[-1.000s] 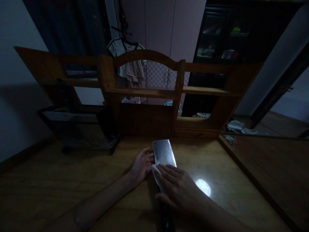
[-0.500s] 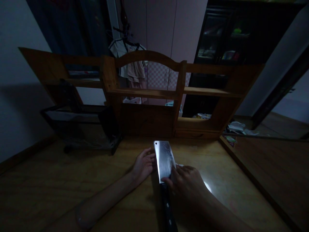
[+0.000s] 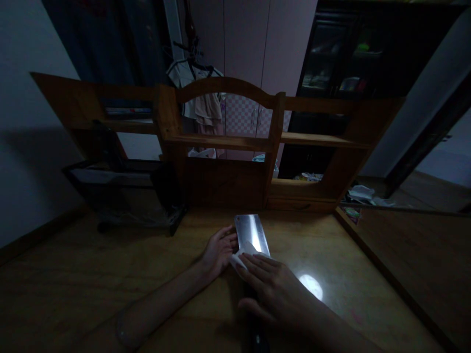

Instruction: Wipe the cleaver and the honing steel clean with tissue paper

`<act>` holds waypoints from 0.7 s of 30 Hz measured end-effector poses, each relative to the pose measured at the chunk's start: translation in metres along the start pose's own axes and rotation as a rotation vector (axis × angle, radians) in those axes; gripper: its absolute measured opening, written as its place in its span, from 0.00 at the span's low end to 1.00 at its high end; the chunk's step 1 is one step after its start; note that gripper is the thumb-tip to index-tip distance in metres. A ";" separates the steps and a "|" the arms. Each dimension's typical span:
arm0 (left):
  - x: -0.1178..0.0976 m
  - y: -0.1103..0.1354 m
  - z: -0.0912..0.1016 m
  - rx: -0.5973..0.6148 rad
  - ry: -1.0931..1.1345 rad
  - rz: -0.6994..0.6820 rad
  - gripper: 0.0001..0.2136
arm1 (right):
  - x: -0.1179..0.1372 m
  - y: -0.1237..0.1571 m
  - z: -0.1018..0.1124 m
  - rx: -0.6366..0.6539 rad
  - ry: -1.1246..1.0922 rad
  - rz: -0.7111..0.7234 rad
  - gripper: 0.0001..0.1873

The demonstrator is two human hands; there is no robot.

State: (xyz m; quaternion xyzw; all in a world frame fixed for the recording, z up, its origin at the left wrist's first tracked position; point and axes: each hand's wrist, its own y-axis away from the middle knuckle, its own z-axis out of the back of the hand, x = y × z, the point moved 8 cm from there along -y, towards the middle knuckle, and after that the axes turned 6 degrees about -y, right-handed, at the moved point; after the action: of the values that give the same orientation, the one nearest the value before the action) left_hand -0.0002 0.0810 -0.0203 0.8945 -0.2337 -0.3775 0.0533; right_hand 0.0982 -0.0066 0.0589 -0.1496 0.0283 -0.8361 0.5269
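Observation:
A cleaver (image 3: 252, 230) with a shiny broad blade and a dark handle points away from me above the wooden table. Its blade has a small hole near the far left corner. My left hand (image 3: 220, 250) is at the blade's left edge, palm turned up, with fingertips passing behind the blade and supporting it. With fingers laid across the near part of the blade, my right hand (image 3: 270, 279) presses a thin white tissue (image 3: 245, 251) on the metal. The hand and its shadow hide most of the handle.
A wooden shelf unit (image 3: 222, 142) stands along the table's far edge. At the left is a dark-framed rack (image 3: 117, 196) with clear plastic on it. Light glares off the tabletop (image 3: 311, 287) right of my right hand. Clothes (image 3: 202, 93) hang behind the shelf.
My right hand has moved left across the blade, bringing the tissue onto its near part and covering it. My left hand and the cleaver have stayed nearly in place.

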 end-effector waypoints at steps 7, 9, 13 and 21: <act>-0.001 -0.001 0.002 -0.032 0.101 -0.029 0.11 | -0.012 0.004 0.004 -0.025 0.054 -0.108 0.32; -0.001 -0.001 0.001 -0.030 0.097 -0.034 0.11 | -0.016 0.005 0.010 -0.050 0.073 -0.132 0.29; -0.003 0.001 0.002 -0.051 0.092 -0.070 0.10 | -0.025 0.007 0.018 -0.052 0.107 -0.184 0.23; -0.002 0.000 0.000 -0.004 0.022 -0.075 0.13 | -0.040 0.012 0.010 -0.013 0.232 -0.258 0.28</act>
State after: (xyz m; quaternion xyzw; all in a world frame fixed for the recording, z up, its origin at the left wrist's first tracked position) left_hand -0.0016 0.0818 -0.0189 0.9066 -0.1988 -0.3697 0.0434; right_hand 0.1273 0.0250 0.0573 -0.0583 0.0750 -0.9082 0.4076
